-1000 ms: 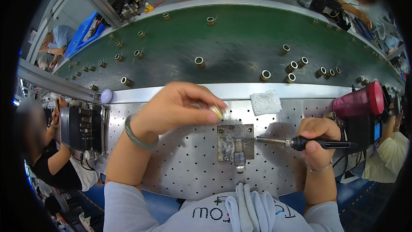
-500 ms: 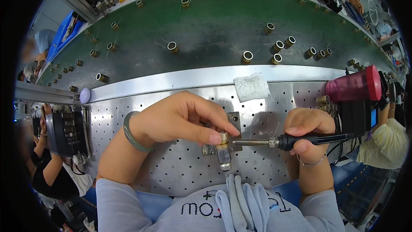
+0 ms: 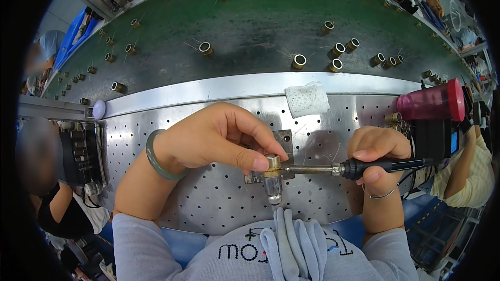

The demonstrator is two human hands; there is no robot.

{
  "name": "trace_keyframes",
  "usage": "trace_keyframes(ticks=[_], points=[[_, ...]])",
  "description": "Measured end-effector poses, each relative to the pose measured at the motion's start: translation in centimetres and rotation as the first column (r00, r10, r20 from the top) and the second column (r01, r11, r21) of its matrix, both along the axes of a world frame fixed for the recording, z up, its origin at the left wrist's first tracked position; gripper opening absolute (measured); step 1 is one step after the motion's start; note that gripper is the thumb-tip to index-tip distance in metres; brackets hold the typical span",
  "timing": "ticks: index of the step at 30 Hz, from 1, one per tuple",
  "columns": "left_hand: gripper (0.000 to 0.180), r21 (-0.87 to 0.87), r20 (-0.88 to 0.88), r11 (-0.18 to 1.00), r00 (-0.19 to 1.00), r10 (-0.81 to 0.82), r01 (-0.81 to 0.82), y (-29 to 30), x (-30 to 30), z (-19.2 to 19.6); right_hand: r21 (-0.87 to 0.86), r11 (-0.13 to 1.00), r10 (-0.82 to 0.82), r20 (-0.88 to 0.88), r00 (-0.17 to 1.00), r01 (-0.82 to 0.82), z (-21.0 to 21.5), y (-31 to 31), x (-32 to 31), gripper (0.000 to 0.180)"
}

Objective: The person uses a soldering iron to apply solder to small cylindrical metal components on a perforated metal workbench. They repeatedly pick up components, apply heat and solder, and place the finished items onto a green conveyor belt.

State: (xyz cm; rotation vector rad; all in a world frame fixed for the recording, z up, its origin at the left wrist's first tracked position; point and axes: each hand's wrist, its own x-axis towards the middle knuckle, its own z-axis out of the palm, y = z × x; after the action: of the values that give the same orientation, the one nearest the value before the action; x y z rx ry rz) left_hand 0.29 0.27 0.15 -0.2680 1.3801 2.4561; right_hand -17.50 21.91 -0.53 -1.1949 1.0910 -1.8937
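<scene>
Between the thumb and fingers of my left hand (image 3: 229,138) is a small brass-coloured metal cylinder (image 3: 272,162). It sits upright on a shiny metal post (image 3: 273,190) that points toward me. My right hand (image 3: 383,153) grips the black handle of a soldering iron (image 3: 359,168), held level. The iron's tip meets the right side of the cylinder just below my left fingertips. Partly hidden behind the cylinder and my left hand is a dark metal plate (image 3: 284,140) with holes, lying on the perforated metal bench (image 3: 203,205).
Beyond the bench's metal rail, a green conveyor belt (image 3: 250,26) carries several brass cylinders with thin wires. A white sponge-like pad (image 3: 307,99) lies by the rail. At right are a pink cup (image 3: 429,101) on its side and more cylinders (image 3: 400,125). Other people work at both sides.
My view has shifted slightly. Both hands keep their grip, and the iron's tip stays at the cylinder's side. Cylinders on the belt's left part appear slightly further left.
</scene>
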Motion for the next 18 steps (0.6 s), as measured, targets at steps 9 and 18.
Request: trace_keyframes(ticks=[9, 18], points=[[0.026, -0.018, -0.050, 1.000, 0.999, -0.004, 0.003, -0.07, -0.02, -0.48, 0.005, 0.999, 0.035, -0.066, 0.997, -0.035, 0.02, -0.32, -0.05, 0.025], [0.030, -0.007, -0.006, 1.000, 1.000, 0.008, -0.008, -0.01, -0.08, 0.14, 0.012, 0.999, 0.034, -0.138, 0.990, -0.032, 0.02, -0.23, -0.33, 0.024]])
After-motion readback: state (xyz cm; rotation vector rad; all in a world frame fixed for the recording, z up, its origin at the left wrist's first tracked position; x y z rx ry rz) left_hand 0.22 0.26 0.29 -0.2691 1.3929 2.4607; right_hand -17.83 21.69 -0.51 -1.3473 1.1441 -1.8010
